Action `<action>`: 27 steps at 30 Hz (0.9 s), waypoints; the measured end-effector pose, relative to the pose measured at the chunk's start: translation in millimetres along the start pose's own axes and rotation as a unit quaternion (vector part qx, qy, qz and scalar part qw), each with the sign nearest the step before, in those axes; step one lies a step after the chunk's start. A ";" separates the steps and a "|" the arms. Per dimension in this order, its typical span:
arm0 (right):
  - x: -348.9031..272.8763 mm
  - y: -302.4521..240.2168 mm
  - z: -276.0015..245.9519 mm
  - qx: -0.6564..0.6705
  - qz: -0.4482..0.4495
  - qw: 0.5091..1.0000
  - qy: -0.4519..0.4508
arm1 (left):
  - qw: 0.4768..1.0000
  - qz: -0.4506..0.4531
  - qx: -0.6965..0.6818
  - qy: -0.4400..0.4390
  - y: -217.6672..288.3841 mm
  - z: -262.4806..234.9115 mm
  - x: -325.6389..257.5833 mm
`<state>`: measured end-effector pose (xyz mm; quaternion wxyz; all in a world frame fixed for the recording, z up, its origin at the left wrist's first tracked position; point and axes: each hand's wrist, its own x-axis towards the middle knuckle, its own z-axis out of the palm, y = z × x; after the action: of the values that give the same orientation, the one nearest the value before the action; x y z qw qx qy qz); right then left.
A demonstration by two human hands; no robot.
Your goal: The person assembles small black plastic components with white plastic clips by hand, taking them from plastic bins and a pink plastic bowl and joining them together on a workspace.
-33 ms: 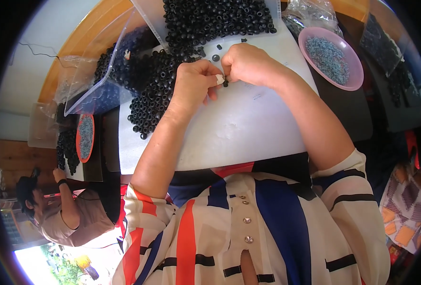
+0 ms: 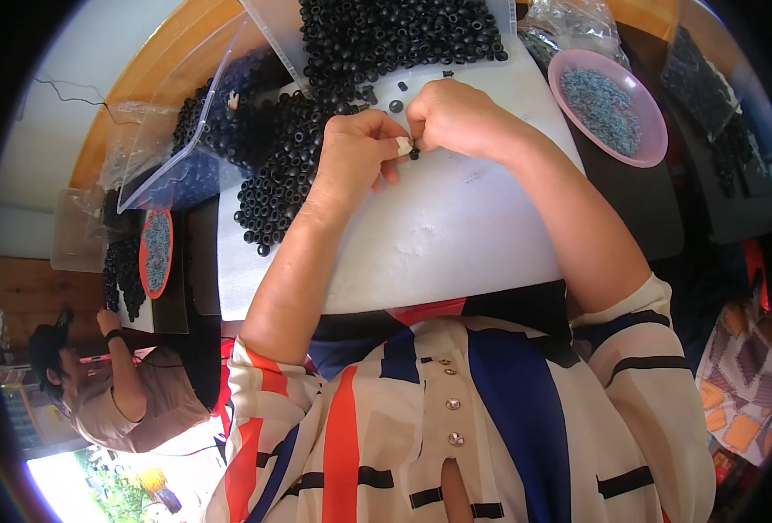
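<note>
Two hands meet fingertip to fingertip over a white flat plastic board (image 2: 455, 235). Left hand (image 2: 361, 155) and right hand (image 2: 455, 115) pinch one small black ring-shaped bead (image 2: 414, 154) between them. A heap of black ring-shaped beads (image 2: 290, 166) lies just beyond the left fingers; a pink round bowl of grey beads (image 2: 656, 131) sits well apart from the right.

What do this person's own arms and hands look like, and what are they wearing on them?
Both forearms are bare, with no gloves on the left hand or the right hand. No watch or bracelet shows; rings cannot be made out. Short sleeves end near the elbows. They belong to a cream top with wide blue, red-orange and black stripes and a row of small buttons down the front.
</note>
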<state>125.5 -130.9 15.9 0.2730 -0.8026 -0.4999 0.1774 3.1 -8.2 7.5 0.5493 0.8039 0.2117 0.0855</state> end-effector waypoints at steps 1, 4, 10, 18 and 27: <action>0.2 2.0 0.0 0.008 -0.001 1.000 -0.001 | 1.000 0.007 -0.010 -0.006 -0.7 -0.4 0.8; 1.3 4.3 2.8 0.032 0.000 1.000 0.001 | 1.000 0.001 -0.011 -0.008 -2.9 -0.9 1.7; -0.4 0.8 0.8 0.038 0.016 0.999 -0.016 | 1.000 -0.007 -0.023 -0.010 -2.5 0.5 -1.1; -3.0 -7.0 -4.1 0.055 0.039 0.997 -0.027 | 1.000 -0.005 -0.021 -0.017 -2.6 -2.2 -0.9; 0.2 0.4 9.0 0.046 0.034 0.998 0.002 | 0.998 0.027 0.056 -0.009 -12.4 2.3 -0.3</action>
<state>120.8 -128.6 8.5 0.3048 -0.8060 -0.4629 0.2078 0.6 -6.5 -4.8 0.5029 0.8393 0.1898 0.0811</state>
